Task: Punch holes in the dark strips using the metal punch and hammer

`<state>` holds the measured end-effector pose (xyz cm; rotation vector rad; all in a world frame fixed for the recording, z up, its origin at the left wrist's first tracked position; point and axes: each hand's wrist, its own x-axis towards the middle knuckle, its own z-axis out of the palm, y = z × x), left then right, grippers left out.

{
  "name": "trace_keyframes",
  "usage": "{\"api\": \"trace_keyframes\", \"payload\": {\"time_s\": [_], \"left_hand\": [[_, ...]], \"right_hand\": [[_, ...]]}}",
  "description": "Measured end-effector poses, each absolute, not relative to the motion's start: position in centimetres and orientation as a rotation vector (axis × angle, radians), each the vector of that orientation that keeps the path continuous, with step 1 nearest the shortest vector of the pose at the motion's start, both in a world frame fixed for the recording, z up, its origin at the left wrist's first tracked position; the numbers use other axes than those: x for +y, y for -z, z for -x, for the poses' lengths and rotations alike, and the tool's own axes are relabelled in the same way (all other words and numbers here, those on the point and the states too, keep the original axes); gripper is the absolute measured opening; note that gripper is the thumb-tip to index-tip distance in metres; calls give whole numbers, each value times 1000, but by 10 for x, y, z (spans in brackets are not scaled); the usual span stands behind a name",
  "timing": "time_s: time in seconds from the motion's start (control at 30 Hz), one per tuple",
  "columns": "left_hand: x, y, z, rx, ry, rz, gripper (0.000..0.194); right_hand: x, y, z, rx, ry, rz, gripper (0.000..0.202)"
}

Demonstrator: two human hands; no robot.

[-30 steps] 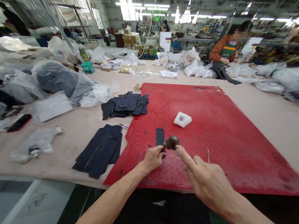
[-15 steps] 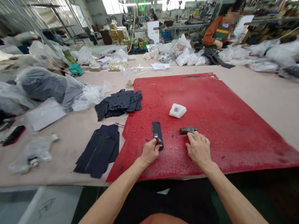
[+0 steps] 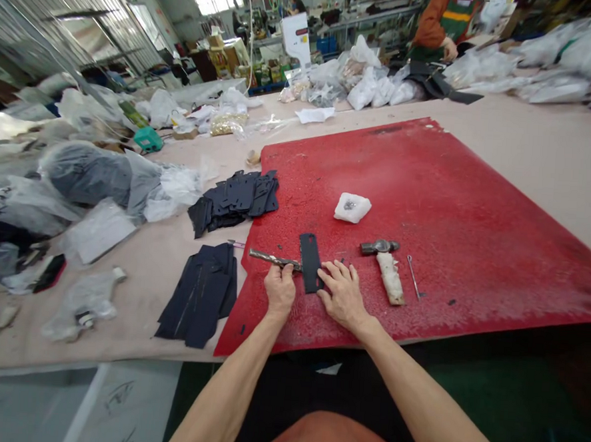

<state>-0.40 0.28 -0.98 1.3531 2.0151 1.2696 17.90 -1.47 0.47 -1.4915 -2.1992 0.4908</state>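
Note:
A small dark piece [image 3: 309,262] lies flat on the red mat [image 3: 457,191]. My left hand [image 3: 280,290] is closed on a metal rod [image 3: 268,257], which lies sideways with its right end at the piece's left edge. My right hand [image 3: 342,292] is spread, its fingertips at the right edge of the piece. To the right rests a hammer [image 3: 389,275] with a white-wrapped handle, and beside it a thin metal tool [image 3: 414,277]. Beyond the hands sits a white block [image 3: 352,208] with small metal bits on top.
Left of the mat are a heap of dark cut pieces [image 3: 237,197] and a stack of longer dark pieces [image 3: 201,295]. Plastic-wrapped bundles [image 3: 88,172] cover the table's left side. A person [image 3: 445,27] in orange sleeves is across the table.
My right hand has left the hammer and moved left to the dark piece. The rod in my left hand now lies sideways, left of the piece. The view has tilted down.

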Motion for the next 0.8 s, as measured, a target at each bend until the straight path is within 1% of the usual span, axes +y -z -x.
{"api": "trace_keyframes", "payload": {"time_s": [0.13,0.27,0.3,0.4,0.47,0.53,0.7,0.8], "left_hand": [[-10,4,28,1942,-1184,-1463,21],[-25,-1,38,1861,-1228,-1550,20],[-27,-1,38,1842,-1248,-1550,20],[-30,2,37,1793,-1291,-1528,18],[-30,4,37,1769,-1315,-1518,18],[-30,6,36,1748,-1332,-1508,19],[-31,6,36,1710,-1332,-1473,18],[-30,4,37,1716,-1326,-1448,17]], "right_hand": [[-14,-14,-174,-2162,-499,1538,48],[-7,-26,-150,-2103,-392,1804,65],[-3,-30,-142,-2104,-365,1877,66],[7,-37,-123,-2110,-377,2035,55],[14,-39,-117,-2103,-491,2101,43],[20,-39,-116,-2106,-604,2140,36],[26,-38,-121,-1971,-720,2141,33],[29,-34,-122,-1847,-859,2125,39]]}}
